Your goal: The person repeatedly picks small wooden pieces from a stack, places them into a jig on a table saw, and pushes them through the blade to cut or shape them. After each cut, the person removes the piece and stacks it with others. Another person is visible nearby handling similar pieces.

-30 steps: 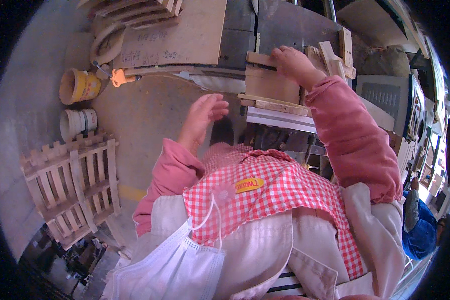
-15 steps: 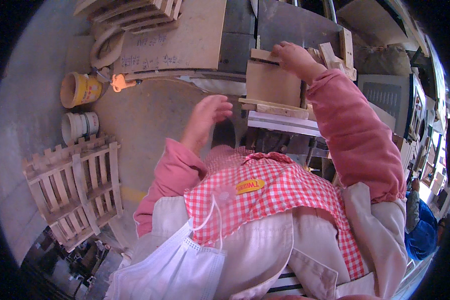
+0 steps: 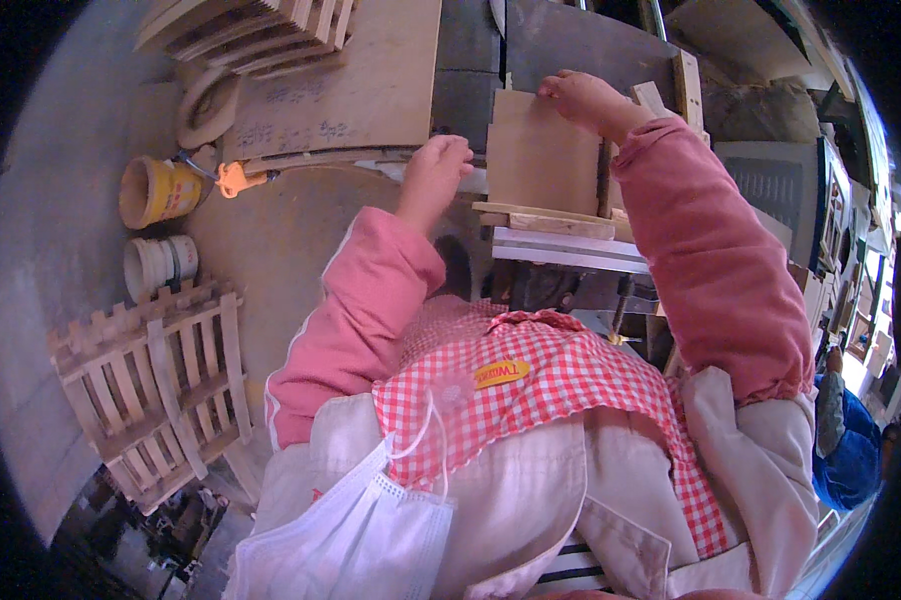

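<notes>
A flat brown board [image 3: 541, 150] lies on the machine table in front of me, its near edge along a pale wooden strip [image 3: 556, 222]. My right hand [image 3: 586, 100] is at the board's far edge, with bent fingers closed over that edge. My left hand [image 3: 436, 182] hangs in the air left of the board, apart from it. Its fingers are loosely bent and nothing shows in them. A dark gap or bar runs along the board's right side, beneath my right forearm.
Left of the machine is a large sheet [image 3: 336, 110] with stacked slatted wood on it. An orange-handled tool [image 3: 241, 179], yellow bucket [image 3: 161, 192], white bucket [image 3: 159, 263] and wooden pallet [image 3: 161, 385] stand further left. A person in blue [image 3: 851, 445] is at far right.
My left hand has moved forward and slightly right, and its fingers have bent more. My right hand has shifted slightly away from me. The separate strip across the board's far end no longer shows.
</notes>
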`<action>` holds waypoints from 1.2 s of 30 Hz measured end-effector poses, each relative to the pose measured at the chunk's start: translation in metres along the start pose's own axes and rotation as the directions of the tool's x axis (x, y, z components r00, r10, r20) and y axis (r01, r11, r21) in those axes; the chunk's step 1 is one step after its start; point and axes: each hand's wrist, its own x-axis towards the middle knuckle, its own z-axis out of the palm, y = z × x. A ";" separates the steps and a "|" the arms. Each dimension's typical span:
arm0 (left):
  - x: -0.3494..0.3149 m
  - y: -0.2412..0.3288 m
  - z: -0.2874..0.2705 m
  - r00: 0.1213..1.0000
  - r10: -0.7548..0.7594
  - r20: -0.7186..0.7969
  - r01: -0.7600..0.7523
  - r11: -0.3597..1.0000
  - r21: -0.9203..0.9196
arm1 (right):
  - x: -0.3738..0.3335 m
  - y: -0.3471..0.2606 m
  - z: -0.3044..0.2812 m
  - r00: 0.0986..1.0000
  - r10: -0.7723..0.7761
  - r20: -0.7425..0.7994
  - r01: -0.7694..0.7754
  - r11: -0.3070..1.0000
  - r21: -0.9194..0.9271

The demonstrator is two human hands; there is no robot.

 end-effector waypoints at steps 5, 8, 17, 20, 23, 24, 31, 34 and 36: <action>0.009 -0.003 0.018 0.998 0.048 0.044 -0.053 0.992 0.114 | -0.015 -0.006 -0.009 0.993 0.118 0.009 -0.118 0.993 0.002; 0.008 -0.004 0.023 0.998 0.031 0.048 -0.035 0.995 0.096 | -0.019 -0.004 -0.011 0.999 0.039 0.018 -0.037 0.995 -0.089; 0.043 0.009 0.027 0.942 0.302 -0.145 -0.269 0.940 0.211 | -0.066 0.011 -0.028 0.940 0.182 -0.288 -0.110 0.963 0.248; 0.048 0.015 0.038 0.947 0.291 -0.134 -0.242 0.925 0.294 | -0.100 0.031 -0.038 0.863 0.216 -0.457 -0.041 0.931 0.363; 0.047 0.019 0.040 0.979 0.180 -0.092 -0.142 0.937 0.318 | -0.140 0.050 -0.039 0.801 0.325 -0.503 -0.108 0.905 0.412; 0.049 0.021 0.036 0.983 0.167 -0.075 -0.136 0.941 0.310 | -0.152 0.055 -0.038 0.781 0.358 -0.512 -0.143 0.900 0.411; 0.074 0.026 0.042 0.945 0.292 -0.150 -0.205 0.883 0.423 | -0.185 0.063 -0.013 0.700 0.547 -0.459 -0.385 0.831 0.402; 0.073 0.032 0.039 0.969 0.230 -0.094 -0.172 0.894 0.414 | -0.186 0.057 -0.008 0.705 0.595 -0.387 -0.475 0.800 0.366; 0.073 0.035 0.034 0.983 0.155 -0.101 -0.116 0.942 0.315 | -0.184 0.053 -0.007 0.723 0.565 -0.398 -0.475 0.824 0.307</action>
